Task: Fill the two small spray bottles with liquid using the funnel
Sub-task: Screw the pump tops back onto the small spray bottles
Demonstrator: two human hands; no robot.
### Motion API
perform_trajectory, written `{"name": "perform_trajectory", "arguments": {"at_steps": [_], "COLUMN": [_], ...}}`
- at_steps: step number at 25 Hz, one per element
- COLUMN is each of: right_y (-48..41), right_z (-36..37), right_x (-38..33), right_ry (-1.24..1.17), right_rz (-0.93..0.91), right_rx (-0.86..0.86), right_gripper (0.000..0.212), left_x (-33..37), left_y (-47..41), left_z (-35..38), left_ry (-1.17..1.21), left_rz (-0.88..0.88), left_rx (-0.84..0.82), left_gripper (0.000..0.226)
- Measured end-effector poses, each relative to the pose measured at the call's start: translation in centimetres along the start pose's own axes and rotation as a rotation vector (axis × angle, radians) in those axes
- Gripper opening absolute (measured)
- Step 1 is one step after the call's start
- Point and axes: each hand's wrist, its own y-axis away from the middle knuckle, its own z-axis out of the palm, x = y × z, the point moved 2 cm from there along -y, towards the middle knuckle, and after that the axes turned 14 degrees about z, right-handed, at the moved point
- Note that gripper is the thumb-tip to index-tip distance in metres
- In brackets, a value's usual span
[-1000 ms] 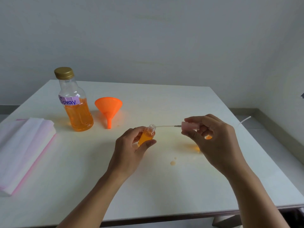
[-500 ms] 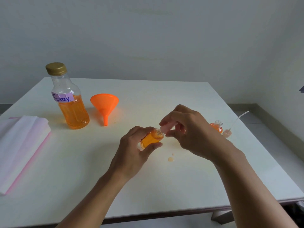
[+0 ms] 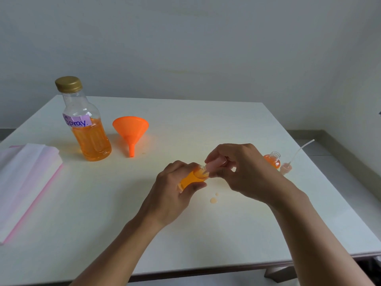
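My left hand (image 3: 171, 193) grips a small spray bottle (image 3: 191, 178) full of orange liquid, tilted with its neck to the right, above the middle of the white table (image 3: 206, 234). My right hand (image 3: 243, 172) pinches a pink spray cap (image 3: 215, 164) that sits at the bottle's neck; its tube is inside the bottle. A second small bottle (image 3: 272, 159) with orange liquid stands uncapped at the right, and beside it lies its pink cap with a long tube (image 3: 296, 155). The orange funnel (image 3: 130, 129) rests mouth up at the back left.
A large capped bottle labelled "Spray" (image 3: 87, 129), half full of orange liquid, stands left of the funnel. A folded white and pink cloth (image 3: 24, 178) lies at the left edge. Small orange drops (image 3: 213, 200) lie on the table near my hands.
My right hand has brought the pink cap leftwards and slid its tube into the bottle held in my left hand. The cap now meets the neck. The second bottle has come into view.
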Motion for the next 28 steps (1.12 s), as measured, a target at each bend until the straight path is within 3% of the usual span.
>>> {"name": "perform_trajectory", "arguments": {"at_steps": [4,7,10,13,14,17,20,21,25,27,28], "right_y": [0.1,0.3,0.4,0.6,0.7,0.6,0.2,0.2,0.7,0.4,0.3], "right_z": [-0.6,-0.4,-0.4,-0.9,-1.0,-0.2,0.2,0.1,0.2,1.0,1.1], "right_x": [0.3,0.2,0.6,0.9,1.0,0.8,1.1,1.3,1.0,1.0,1.0], "right_ry": [-0.061,0.018,0.055,-0.011,-0.044,-0.052,0.009,0.014,-0.044,-0.046,-0.061], "right_rz": [-0.073,-0.016,0.072,0.032,0.007,-0.009,0.116,0.111,0.032,0.077,0.122], "right_rx": [-0.016,-0.012,-0.013,-0.024,-0.03,0.05,0.157,0.141,-0.017,0.041,0.08], "right_gripper": [0.025,0.01,0.039,0.057,0.055,0.021,0.054,0.055,0.032,0.02,0.028], "left_x": [0.2,0.1,-0.1,-0.3,-0.3,-0.4,-0.4,-0.4,0.0,0.0,-0.1], "left_y": [0.0,0.1,0.1,0.1,0.1,0.3,0.3,0.3,0.2,0.1,0.1], "left_z": [0.1,0.2,0.2,-0.1,-0.2,-0.1,0.1,0.1,-0.1,0.0,-0.1], "left_ry": [0.069,0.062,0.024,-0.004,-0.007,0.006,0.032,0.02,-0.025,-0.021,-0.019], "left_rz": [-0.001,-0.009,0.016,0.018,0.019,0.041,0.033,0.037,0.053,0.044,0.036], "left_rx": [-0.047,-0.076,-0.092,-0.091,-0.09,-0.095,-0.107,-0.107,-0.092,-0.097,-0.097], "left_gripper": [0.027,0.027,0.029,0.033,0.033,0.029,0.034,0.036,0.032,0.037,0.04]}}
